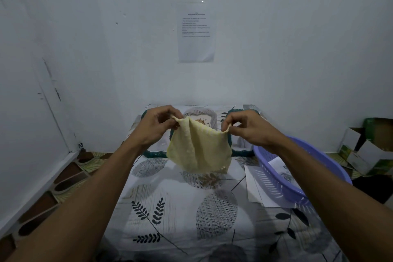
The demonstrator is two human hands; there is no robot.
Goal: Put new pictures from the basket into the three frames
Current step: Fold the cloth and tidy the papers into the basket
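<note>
The left hand and right hand each pinch a top corner of a pale yellow knitted cloth, which hangs above the leaf-print bed sheet. If it is for wiping, spread it flat before touching the teal rope-edged frame behind it. The paper pictures lie in the lilac plastic basket on the right.

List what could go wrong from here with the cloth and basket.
1. The cloth hangs from fingertip pinches of the left hand and right hand; it may slip, and it hides much of the frames behind it.
2. The basket sits on loose papers beside the right forearm; a sweep could knock it off.
</note>
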